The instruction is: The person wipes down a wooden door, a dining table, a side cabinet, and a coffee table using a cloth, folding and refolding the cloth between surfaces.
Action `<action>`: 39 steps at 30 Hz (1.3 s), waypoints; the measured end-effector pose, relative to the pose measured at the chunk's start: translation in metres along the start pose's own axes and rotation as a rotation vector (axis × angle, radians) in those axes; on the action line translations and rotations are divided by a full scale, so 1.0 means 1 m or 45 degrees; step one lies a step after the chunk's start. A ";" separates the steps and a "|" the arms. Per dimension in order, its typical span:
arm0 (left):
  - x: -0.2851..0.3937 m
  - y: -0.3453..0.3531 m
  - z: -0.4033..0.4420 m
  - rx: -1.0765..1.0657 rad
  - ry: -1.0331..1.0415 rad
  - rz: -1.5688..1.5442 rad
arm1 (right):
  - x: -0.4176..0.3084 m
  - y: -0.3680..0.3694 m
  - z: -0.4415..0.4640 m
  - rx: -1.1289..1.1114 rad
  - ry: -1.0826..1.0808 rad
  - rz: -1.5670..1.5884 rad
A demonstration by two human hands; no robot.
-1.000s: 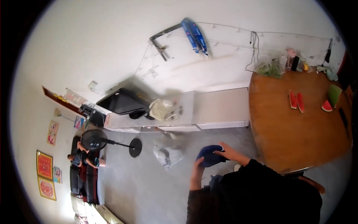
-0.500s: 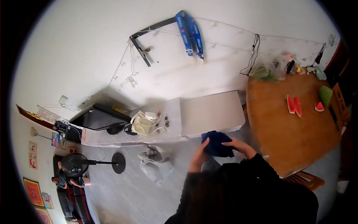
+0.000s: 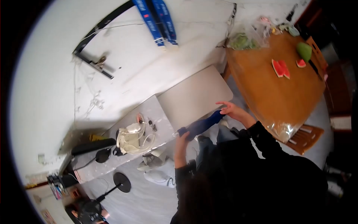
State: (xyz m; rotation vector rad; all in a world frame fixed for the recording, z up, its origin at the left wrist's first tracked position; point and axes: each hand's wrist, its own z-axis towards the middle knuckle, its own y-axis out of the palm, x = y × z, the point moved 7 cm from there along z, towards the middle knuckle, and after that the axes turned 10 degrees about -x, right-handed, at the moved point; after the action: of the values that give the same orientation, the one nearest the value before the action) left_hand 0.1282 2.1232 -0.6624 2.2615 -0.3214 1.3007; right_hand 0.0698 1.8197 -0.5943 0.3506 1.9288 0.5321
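A piece of dark blue cloth [image 3: 205, 124] is drawn out lengthwise between my two hands, in front of the low cabinet. Its exact kind cannot be made out. My left hand [image 3: 182, 143] grips the lower left end, close to the corner of the grey-white cabinet top. At the upper right end, my right hand [image 3: 235, 113] pinches the cloth, its index finger stretched out past the edge. Below the cloth, my trouser legs and part of a shoe show.
The pale cabinet [image 3: 197, 95] carries a white bag [image 3: 128, 140] with straps. To the right, a wooden table [image 3: 261, 99] holds watermelon pieces [image 3: 280, 69] and plastic bags. A wooden chair [image 3: 306, 139] stands beside it. A fan base [image 3: 122, 182] is on the floor; a person sits at lower left.
The bunched blue cloth has been pulled out into a long strip, as my hands moved apart. My view has turned and come nearer the cabinet and wall.
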 end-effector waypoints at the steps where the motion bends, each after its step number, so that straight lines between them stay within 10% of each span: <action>1: 0.005 0.003 -0.002 -0.024 -0.042 0.016 | 0.010 -0.009 -0.002 0.037 0.001 0.035; 4: 0.004 0.004 0.006 0.109 -0.368 -0.027 | 0.010 -0.027 0.006 0.187 -0.026 0.293; 11: -0.040 -0.017 0.047 -0.049 -0.233 0.271 | 0.045 -0.084 0.015 0.544 0.003 0.535; 14: -0.105 -0.053 0.064 0.267 -0.770 0.094 | 0.084 -0.124 0.015 0.787 0.240 0.242; 17: -0.142 -0.066 0.091 -0.054 -0.628 0.433 | 0.129 -0.165 0.021 0.897 0.352 0.059; 19: -0.153 -0.053 0.112 0.048 -0.696 -0.489 | 0.155 -0.181 0.039 0.955 0.380 0.128; 23: -0.109 -0.050 0.166 0.085 -0.607 -0.643 | 0.132 -0.196 0.088 0.833 0.235 -0.332; 27: -0.054 -0.070 0.214 0.016 -0.261 -0.487 | 0.073 -0.212 0.136 0.781 0.008 -0.382; 29: -0.053 -0.106 0.236 0.103 0.020 0.226 | 0.050 -0.214 0.151 0.768 -0.016 -0.408; 39: -0.154 -0.143 0.234 0.445 -0.482 0.373 | 0.167 -0.309 0.174 0.765 -0.100 -0.482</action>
State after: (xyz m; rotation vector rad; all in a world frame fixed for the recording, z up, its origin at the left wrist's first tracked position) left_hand 0.2842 2.1114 -0.9350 2.8499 -0.6188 1.1235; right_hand 0.1610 1.6693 -0.9443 0.3630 1.9839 -0.3159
